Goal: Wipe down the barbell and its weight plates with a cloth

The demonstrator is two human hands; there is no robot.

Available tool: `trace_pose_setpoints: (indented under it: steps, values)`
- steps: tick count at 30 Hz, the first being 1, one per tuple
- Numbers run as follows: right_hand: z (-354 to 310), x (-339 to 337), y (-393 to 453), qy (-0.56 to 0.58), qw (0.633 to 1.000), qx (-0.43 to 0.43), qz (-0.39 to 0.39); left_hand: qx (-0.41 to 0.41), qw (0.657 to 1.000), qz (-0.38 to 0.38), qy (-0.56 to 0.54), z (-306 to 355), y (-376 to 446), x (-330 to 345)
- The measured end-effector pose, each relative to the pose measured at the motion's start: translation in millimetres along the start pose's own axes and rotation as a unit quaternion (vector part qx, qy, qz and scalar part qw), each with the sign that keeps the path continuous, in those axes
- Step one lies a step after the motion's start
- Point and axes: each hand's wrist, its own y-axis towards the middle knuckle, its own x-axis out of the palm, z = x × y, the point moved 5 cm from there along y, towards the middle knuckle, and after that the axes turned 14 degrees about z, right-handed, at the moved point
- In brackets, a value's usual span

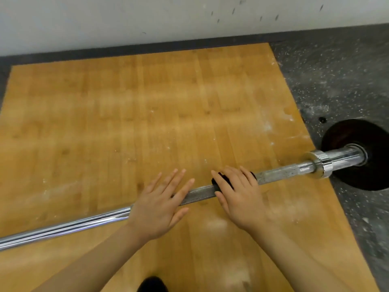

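Wooden lifting platform against a pale wall, edged by speckled rubber flooring — the barbell lies across it, its dark weight plate at right on the rubber. Left hand rests flat on the shaft, fingers spread; right hand presses a dark cloth onto the shaft — fingers fairly straight.
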Motion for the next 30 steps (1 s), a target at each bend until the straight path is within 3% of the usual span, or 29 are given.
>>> trace_pose_setpoints:
  steps: [5,12,21,25,30]
  values:
    - [-1.0,18.1,22.8,0.023,0.998,-0.019,0.052,0.007,1.0,0.029,0.007,-17.3,16.8,0.0]
    - [20.3,23.0,45.1,-0.003,0.997,-0.068,0.037,-0.015,0.999,0.031,0.016,-34.7,37.9,-7.5]
    - [103.2,-4.2,35.9,-0.055,0.995,0.078,0.024,-0.028,0.999,0.029,0.031,-44.9,46.9,-9.1]
    - [95.3,-1.2,36.4,-0.053,0.991,0.121,0.016,-0.028,0.999,0.029,0.032,-45.2,47.2,-7.8]
    - [37.7,18.4,44.4,-0.017,0.999,0.043,0.017,-0.032,0.999,0.024,0.033,-44.8,47.0,-8.0]
